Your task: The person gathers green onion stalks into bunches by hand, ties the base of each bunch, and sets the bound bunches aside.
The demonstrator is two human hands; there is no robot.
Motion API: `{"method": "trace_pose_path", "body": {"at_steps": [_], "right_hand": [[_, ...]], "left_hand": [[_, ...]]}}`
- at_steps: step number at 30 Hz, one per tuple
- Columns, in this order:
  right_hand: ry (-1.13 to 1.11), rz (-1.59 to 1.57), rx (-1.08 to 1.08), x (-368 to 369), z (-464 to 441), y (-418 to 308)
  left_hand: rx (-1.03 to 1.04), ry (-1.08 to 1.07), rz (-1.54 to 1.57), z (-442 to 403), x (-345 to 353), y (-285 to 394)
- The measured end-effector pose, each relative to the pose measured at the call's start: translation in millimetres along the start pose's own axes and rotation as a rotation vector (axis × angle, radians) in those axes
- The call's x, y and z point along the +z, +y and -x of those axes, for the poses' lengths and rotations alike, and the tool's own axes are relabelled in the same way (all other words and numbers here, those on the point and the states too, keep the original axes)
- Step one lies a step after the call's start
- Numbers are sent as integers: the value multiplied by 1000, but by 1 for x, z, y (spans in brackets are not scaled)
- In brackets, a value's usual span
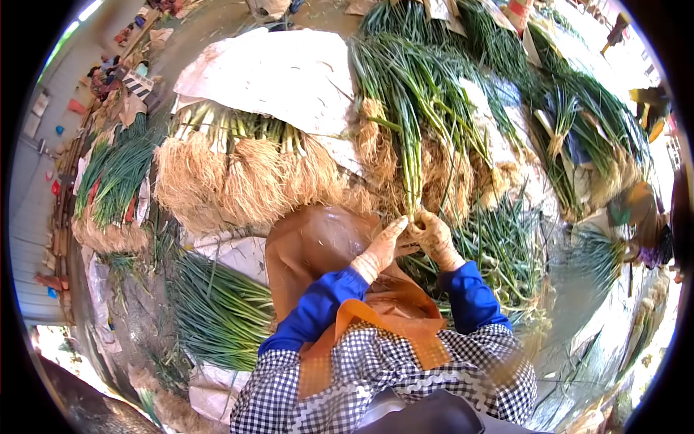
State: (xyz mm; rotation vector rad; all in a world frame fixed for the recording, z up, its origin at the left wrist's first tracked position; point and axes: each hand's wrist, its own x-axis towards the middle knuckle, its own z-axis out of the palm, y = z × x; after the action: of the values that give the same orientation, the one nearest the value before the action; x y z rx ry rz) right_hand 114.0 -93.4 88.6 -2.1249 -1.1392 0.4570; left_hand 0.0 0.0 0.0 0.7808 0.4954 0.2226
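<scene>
A few green onions (pixel 410 163) stretch away from me, their white root ends between my two hands and their leaves lying over the pile beyond. My left hand (pixel 384 246) pinches them low at the root end, thumb pointing forward. Close against it, my right hand (pixel 434 237) has its fingers curled around the same ends. The fingertips partly hide the roots. Just beyond my hands lies a heap of green onions (pixel 448 101) with shaggy tan roots facing me. A brown apron (pixel 311 242) covers my lap under the hands.
At front left, rooted bundles (pixel 249 173) lie under a white sheet (pixel 275 76). Leafy green onions (pixel 217 311) rest on the ground to my left, with loose ones (pixel 499 253) to my right. Another person (pixel 640 217) is at the far right beside more bundles.
</scene>
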Motion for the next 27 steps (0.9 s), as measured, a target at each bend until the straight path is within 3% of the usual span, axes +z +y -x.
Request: {"method": "trace_pose_path", "body": {"at_steps": [2,3,4,5,6,7,9,11,12,13,14,15,17,18,19,20,21,22,23,24,25,27], "right_hand": [[146,-5,-288,-8,23,-15],[-2,9,-251,-8,1,1],[22,-440,-181,17,-8,47],[35,-462,-99,12,-22,53],[49,-486,-17,7,-35,57],[40,-83,77,-29,-56,14],[86,-540,7,9,-97,37],[-128,-1617,426,29,-126,39],[-70,-1455,331,40,-131,37],[37,-1898,339,60,-141,37],[301,-1021,113,78,-145,45],[469,-575,189,50,-122,17],[635,-429,305,56,-121,10],[538,-307,312,52,-113,12],[436,-193,307,52,-109,15],[413,-208,310,58,-96,19],[276,-676,202,58,-82,31],[78,-1134,87,59,-66,38],[-41,-1049,70,50,-38,42],[-63,-851,-90,-22,7,-2],[-467,-682,112,-62,29,3],[-736,-747,290,-80,60,47]], "left_hand": [[-188,161,163,38,49,41],[-179,158,114,9,34,39],[-38,146,-39,0,26,26],[102,133,-196,-3,22,18],[-52,163,-44,10,40,35],[-86,251,-375,8,30,32],[-9,187,-551,16,31,34],[88,128,-673,18,30,35],[161,112,-721,15,28,35],[239,97,-762,10,25,36],[271,122,-903,3,20,37],[314,158,-1036,-5,12,34],[265,128,-795,-23,-18,16],[540,110,-1301,-17,-15,18],[532,106,-1312,-14,-3,22],[268,186,-767,-9,5,23],[63,271,-213,-11,17,31],[51,315,-185,-9,24,39],[74,271,-170,-11,14,40],[96,228,-154,-13,5,41],[86,196,-82,-10,3,41],[27,206,156,-7,16,55]]}}
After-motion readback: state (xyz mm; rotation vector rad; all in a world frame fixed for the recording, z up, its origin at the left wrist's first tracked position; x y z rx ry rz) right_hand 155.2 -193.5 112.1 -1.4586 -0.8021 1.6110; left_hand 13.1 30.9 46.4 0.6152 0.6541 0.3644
